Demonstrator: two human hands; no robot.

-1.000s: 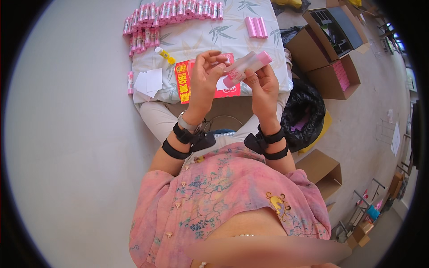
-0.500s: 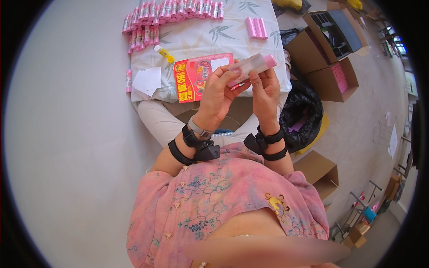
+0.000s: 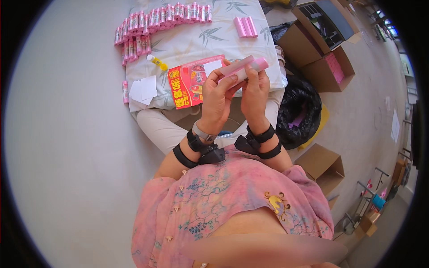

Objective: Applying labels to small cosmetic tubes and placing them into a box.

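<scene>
At far left, a long row of pink tubes (image 3: 161, 18) lies along the far edge of the cloth-covered table (image 3: 201, 44), too many and too small to count. Nearer sit one yellow glue stick (image 3: 157, 62), a few white paper slips (image 3: 144, 88) and one red printed card (image 3: 190, 80). The left hand (image 3: 218, 96) and right hand (image 3: 254, 89) both close around one pink tube (image 3: 243, 68) above the table's near edge. Three loose pink sticks (image 3: 246, 27) lie beyond. Right, two open cardboard boxes (image 3: 321, 49) and one black bag (image 3: 298, 111) stand on the floor.
</scene>
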